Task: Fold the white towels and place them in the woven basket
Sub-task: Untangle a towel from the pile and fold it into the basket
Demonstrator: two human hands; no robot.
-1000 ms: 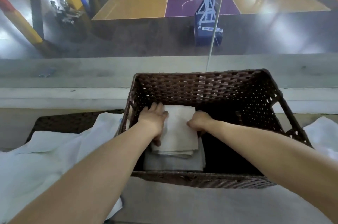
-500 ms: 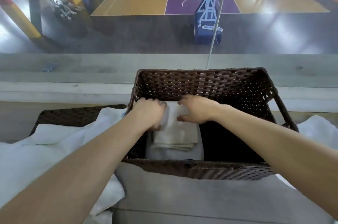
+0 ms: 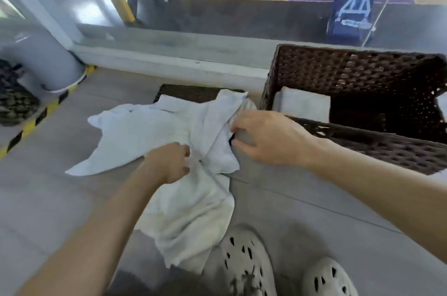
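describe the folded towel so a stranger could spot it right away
Find the dark woven basket at the right, by the window ledge. Inside, against its left wall, lies the folded towel. It is a flat, neat white rectangle, unlike the crumpled towels spread on the floor outside.

No legible text, labels or numbers anywhere.

Grey tiled floor (image 3: 302, 218), loose white towels (image 3: 174, 150) spread on it, woven basket (image 3: 362, 73) beside them, perhaps touching, pale clogs (image 3: 246, 264) nearby
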